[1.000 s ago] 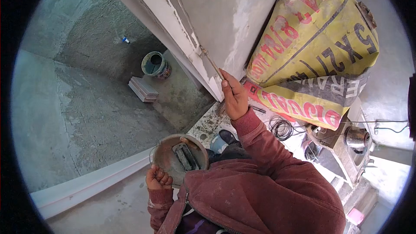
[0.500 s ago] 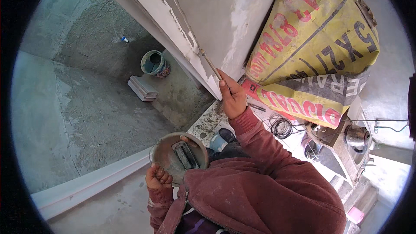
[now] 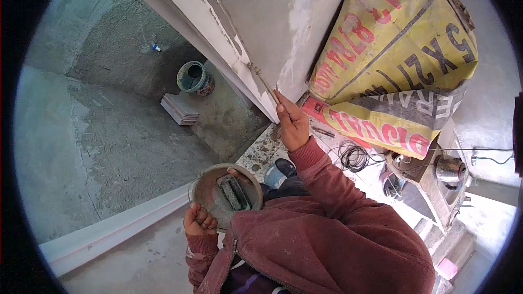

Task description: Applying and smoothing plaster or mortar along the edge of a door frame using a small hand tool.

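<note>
My right hand [image 3: 291, 125] is closed on a thin, pale rod-like tool [image 3: 264, 84], which lies along the white, plaster-streaked door frame [image 3: 190, 19] at the upper middle; its tip is too small to make out. My left hand [image 3: 200, 219], low in the picture, is curled round the wire handle of a round, dirty bucket [image 3: 206, 184]. Inside the bucket rests a dark, flat trowel-like tool [image 3: 233, 191] with a wooden-looking grip.
Left of the frame: rough grey room, tub [image 3: 196, 79], stacked tiles [image 3: 175, 108], blue-white valve [image 3: 156, 48]. Right: hanging yellow tarp [image 3: 392, 54], black cable coil [image 3: 351, 155], worktop [image 3: 430, 190] with metal pot [image 3: 449, 169]. Speckled floor [image 3: 256, 152] lies by my feet.
The view has shifted very slightly. My right hand with the tool is a little lower than half a second ago; my left hand still holds the bucket in the same place.
</note>
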{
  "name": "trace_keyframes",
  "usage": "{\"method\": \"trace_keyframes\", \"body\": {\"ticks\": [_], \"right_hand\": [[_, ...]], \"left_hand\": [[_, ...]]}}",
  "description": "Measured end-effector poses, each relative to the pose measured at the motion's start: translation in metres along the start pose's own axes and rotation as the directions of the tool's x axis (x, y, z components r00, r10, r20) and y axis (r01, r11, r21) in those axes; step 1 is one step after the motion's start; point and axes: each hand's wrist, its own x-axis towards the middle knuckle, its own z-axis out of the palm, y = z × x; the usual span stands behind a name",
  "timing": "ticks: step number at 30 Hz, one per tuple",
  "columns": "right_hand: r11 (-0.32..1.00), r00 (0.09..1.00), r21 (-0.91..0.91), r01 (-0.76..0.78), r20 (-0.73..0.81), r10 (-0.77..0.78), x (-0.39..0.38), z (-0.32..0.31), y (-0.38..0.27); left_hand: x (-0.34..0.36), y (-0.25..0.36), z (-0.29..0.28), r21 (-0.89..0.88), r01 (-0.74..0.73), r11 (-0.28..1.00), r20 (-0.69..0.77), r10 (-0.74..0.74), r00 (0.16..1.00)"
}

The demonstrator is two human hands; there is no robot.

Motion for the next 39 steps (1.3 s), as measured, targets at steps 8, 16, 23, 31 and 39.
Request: {"method": "trace_keyframes", "body": {"ticks": [8,16,23,31,39], "right_hand": [[1.000,1.000,0.004,-0.014,0.028,0.014,0.012,0.000,-0.016],[0.998,1.000,-0.048,-0.029,0.005,0.030,0.013,0.001,-0.014],[1.000,1.000,-0.008,0.005,-0.021,-0.005,0.012,0.002,-0.009],[0.999,1.000,0.040,0.006,-0.020,-0.005,0.012,0.005,-0.004],[1.000,1.000,-0.015,-0.004,-0.015,0.003,0.011,0.001,0.004]], "left_hand": [[0.000,-0.001,-0.001,-0.038,0.027,0.999,-0.042,-0.029,0.999],[0.001,0.000,-0.002,-0.032,0.008,0.999,-0.008,-0.008,1.000],[0.001,0.001,0.005,-0.022,0.008,1.000,-0.028,-0.009,1.000],[0.002,0.002,0.002,-0.025,0.028,0.999,-0.037,-0.029,0.999],[-0.002,0.000,0.006,-0.009,0.005,1.000,-0.022,-0.005,1.000]]}}
